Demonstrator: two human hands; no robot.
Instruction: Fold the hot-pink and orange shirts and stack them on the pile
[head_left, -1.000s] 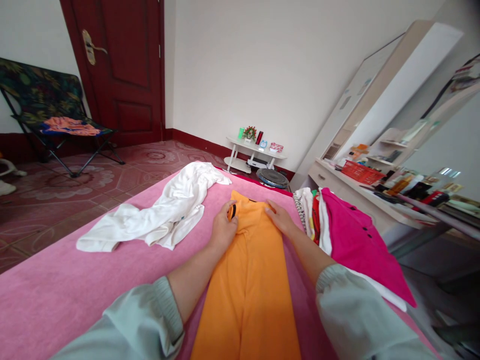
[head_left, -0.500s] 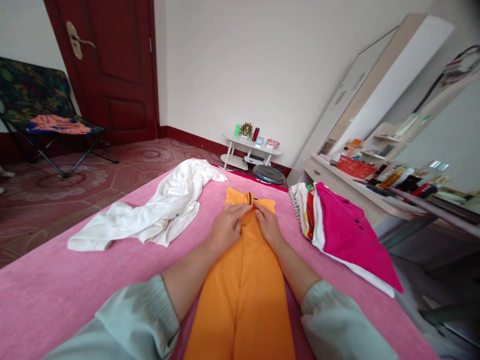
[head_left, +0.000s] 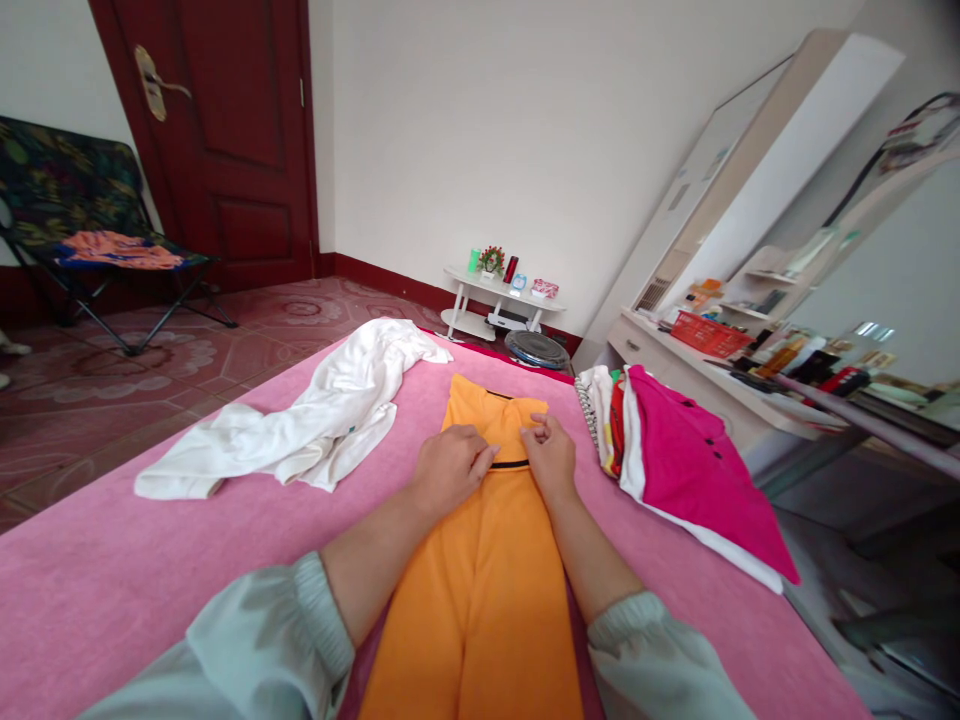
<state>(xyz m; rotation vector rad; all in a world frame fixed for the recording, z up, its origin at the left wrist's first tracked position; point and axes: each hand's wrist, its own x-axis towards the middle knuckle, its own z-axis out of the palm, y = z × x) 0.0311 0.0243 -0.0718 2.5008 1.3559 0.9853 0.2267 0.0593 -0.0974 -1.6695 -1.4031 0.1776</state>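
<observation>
An orange shirt lies lengthwise before me on the pink bed cover, a crease running down its middle. Its far end is spread flat, with a black-edged, collar-like band across it. My left hand is closed at the left of this band, thumb and fingers on the cloth. At the right edge, my right hand pinches the same part, its fingers curled. The near end of the shirt runs out of view below.
A crumpled white garment lies to the left. Folded clothes, topped by a magenta one, lie to the right. Beyond the bed stands a small white table; a dressing table with a red basket is at right, a folding chair at left.
My hands have moved apart from the middle of the far end and slightly toward me. The bunched, black-edged band has been drawn out flat across the shirt.
</observation>
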